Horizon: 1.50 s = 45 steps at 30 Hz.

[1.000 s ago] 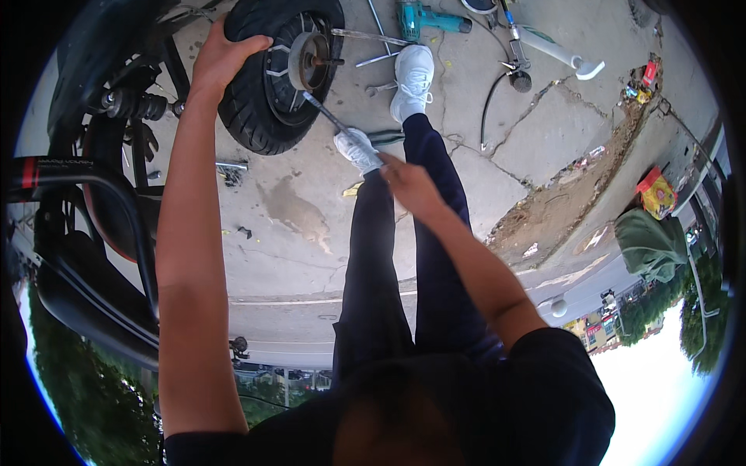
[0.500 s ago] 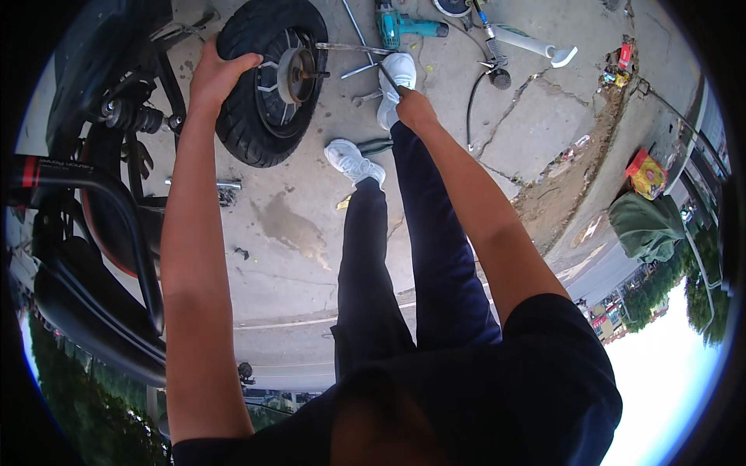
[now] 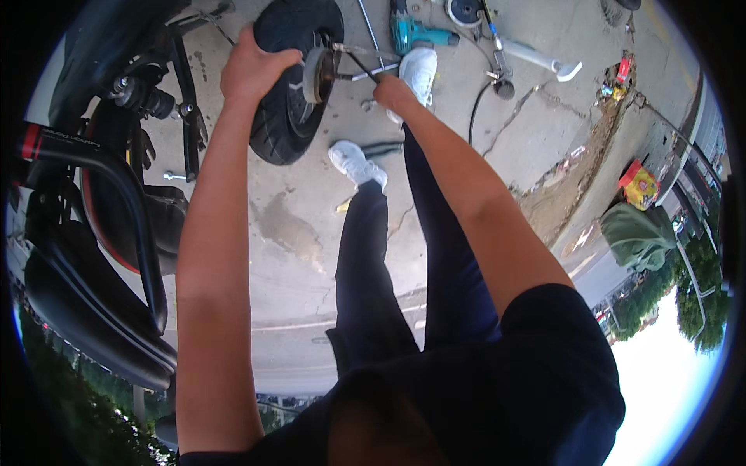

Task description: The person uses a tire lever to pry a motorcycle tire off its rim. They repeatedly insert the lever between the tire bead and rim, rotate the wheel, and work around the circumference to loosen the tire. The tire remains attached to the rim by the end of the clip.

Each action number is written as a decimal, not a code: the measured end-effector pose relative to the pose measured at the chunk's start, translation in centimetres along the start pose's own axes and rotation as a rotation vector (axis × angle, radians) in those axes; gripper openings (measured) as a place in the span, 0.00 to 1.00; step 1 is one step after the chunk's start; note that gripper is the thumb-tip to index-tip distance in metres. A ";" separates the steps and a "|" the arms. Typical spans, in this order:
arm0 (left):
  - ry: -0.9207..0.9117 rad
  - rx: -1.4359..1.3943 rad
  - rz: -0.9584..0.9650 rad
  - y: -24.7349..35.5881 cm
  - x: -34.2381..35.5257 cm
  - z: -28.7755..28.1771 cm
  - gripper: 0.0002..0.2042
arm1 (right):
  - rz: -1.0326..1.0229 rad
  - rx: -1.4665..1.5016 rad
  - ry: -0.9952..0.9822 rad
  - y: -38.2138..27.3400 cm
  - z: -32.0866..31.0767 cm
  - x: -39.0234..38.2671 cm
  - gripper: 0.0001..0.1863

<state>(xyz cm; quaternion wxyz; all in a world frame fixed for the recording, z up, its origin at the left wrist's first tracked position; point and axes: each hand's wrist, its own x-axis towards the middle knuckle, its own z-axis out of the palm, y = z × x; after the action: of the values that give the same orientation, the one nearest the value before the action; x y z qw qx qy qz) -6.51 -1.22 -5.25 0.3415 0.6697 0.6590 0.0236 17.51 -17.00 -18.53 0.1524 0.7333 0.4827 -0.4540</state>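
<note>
A motorcycle wheel [image 3: 291, 97] with a black knobbly tyre stands upright on the pavement. Round its upper left side is my left hand [image 3: 252, 68], closed on the tyre with the thumb across the sidewall. A rusty brake drum hub [image 3: 318, 75] and an axle stub face right, and a flat metal bar [image 3: 364, 51] reaches out from the hub area. My right hand [image 3: 395, 93] grips a thin dark rod [image 3: 365, 68] whose far end lies close to the bar. Its exact kind is unclear. My white shoes [image 3: 351, 161] are just below.
A motorcycle frame [image 3: 116, 163] fills the left side. A teal power drill [image 3: 416, 33] lies beyond my right foot, near a long-handled metal tool [image 3: 367, 23]. An air hose [image 3: 475, 109] and a white-ended bar [image 3: 544, 60] rest farther right. A green cloth cover [image 3: 641, 233] and a red-yellow bag [image 3: 639, 185] are at the right.
The wheel and my left hand have shifted right in view, and the wheel's hub face turned more edge-on. My right hand moved up and left, bringing the dark rod nearer the hub.
</note>
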 end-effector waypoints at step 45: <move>0.508 -0.178 -0.282 -2.6 -8.2 1.4 0.38 | -0.427 0.186 -0.026 -7.9 -5.1 -23.2 0.37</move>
<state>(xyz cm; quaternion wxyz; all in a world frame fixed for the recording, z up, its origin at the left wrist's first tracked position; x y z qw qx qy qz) -9.22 -9.46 -4.14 0.2228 0.5117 0.8052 0.2002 10.61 -22.98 4.83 -0.0091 0.6196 0.5808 -0.5279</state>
